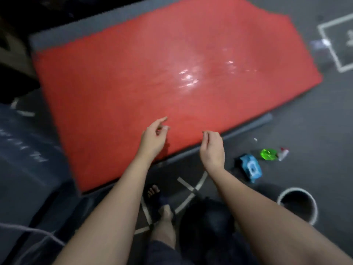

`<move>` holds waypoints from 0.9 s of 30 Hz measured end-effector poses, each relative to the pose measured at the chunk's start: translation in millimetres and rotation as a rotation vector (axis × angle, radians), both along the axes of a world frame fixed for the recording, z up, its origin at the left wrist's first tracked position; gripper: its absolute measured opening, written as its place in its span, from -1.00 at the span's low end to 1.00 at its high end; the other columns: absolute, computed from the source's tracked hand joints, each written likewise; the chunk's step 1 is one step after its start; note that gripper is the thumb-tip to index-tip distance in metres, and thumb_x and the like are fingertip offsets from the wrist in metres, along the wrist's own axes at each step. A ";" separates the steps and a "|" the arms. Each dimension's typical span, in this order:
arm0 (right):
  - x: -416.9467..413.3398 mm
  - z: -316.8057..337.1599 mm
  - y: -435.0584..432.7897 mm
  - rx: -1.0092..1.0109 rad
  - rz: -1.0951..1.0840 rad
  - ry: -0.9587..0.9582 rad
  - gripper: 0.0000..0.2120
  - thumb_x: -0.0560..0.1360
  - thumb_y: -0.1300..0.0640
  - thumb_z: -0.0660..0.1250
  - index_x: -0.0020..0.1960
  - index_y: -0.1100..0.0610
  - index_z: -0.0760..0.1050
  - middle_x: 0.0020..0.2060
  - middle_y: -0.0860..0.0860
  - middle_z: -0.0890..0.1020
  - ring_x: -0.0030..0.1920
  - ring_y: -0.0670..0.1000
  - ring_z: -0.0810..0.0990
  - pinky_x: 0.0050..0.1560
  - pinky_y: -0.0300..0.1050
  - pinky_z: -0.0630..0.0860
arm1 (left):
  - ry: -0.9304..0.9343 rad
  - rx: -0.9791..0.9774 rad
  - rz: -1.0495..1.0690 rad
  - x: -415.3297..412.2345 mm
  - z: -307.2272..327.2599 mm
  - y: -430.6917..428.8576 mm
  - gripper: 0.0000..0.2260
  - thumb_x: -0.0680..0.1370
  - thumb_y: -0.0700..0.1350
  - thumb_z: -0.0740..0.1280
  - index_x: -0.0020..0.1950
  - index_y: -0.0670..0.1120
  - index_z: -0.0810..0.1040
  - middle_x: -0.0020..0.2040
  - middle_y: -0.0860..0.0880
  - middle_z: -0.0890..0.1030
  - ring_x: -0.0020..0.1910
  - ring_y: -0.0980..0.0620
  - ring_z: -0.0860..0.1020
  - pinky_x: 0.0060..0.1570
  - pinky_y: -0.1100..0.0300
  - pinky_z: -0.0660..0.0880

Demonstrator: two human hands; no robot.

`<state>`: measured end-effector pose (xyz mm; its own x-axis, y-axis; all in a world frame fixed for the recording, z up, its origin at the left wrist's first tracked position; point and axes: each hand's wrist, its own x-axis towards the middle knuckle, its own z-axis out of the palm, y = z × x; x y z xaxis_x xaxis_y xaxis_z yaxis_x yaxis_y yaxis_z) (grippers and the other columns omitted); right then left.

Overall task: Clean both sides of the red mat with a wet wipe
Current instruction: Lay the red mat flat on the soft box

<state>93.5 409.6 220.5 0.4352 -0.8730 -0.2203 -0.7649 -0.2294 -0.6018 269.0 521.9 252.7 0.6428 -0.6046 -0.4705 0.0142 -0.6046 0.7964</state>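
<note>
The red mat (pixel 133 73) lies flat on the dark floor and fills the upper middle of the head view, with shiny wet patches near its centre. My left hand (pixel 153 137) hovers over the mat's near edge, fingers loosely curled, holding nothing. My right hand (pixel 213 148) hangs just off the same edge, fingers relaxed and empty. A blue pack of wet wipes (pixel 251 168) lies on the floor to the right of my right hand. No loose wipe is in view.
A green spray bottle (pixel 273 153) lies beside the wipes pack. A round bin with a white rim (pixel 297 205) stands at lower right. White tape marks (pixel 193 190) cross the floor near my sandalled foot (pixel 162 203). A grey strip (pixel 248 129) borders the mat.
</note>
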 end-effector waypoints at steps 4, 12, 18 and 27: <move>-128.3 -28.2 -65.1 0.045 -0.285 0.056 -0.68 0.64 0.07 0.04 -0.09 0.17 0.51 -0.13 0.15 0.55 -0.01 0.20 0.49 0.09 0.03 0.34 | 0.081 -0.024 -0.243 -109.2 -28.7 -110.2 -0.72 0.54 0.02 0.29 0.24 0.19 0.57 -0.05 0.07 0.72 -0.06 0.04 0.70 0.17 -0.02 0.60; -337.0 -156.6 -121.4 0.331 -0.570 0.184 -0.83 0.62 0.16 0.20 0.07 0.20 0.53 0.05 0.17 0.59 0.10 0.20 0.55 0.09 0.03 0.43 | 0.248 0.114 -0.674 -338.6 -151.7 -274.3 -0.72 0.60 -0.14 0.28 0.29 -0.08 0.61 0.02 -0.06 0.72 -0.03 0.04 0.68 0.22 0.04 0.58; -415.7 -318.3 -120.5 0.476 -0.528 0.350 -0.71 0.58 0.16 0.25 0.27 0.18 0.50 0.20 0.16 0.53 0.20 0.22 0.53 0.17 0.08 0.47 | 0.265 0.263 -0.689 -420.7 -308.6 -289.7 -0.65 0.45 -0.02 0.24 0.18 0.04 0.64 0.03 0.00 0.72 0.00 0.01 0.68 0.17 0.07 0.58; -414.2 -412.2 -145.5 0.136 -0.145 0.537 -0.87 0.45 0.30 0.31 -0.02 0.22 0.57 -0.07 0.18 0.59 -0.03 0.28 0.59 -0.15 0.10 0.51 | 0.250 0.310 -0.542 -408.7 -415.3 -262.4 -0.76 0.65 -0.17 0.25 0.26 0.01 0.61 0.10 0.02 0.68 -0.02 0.15 0.64 0.07 0.16 0.56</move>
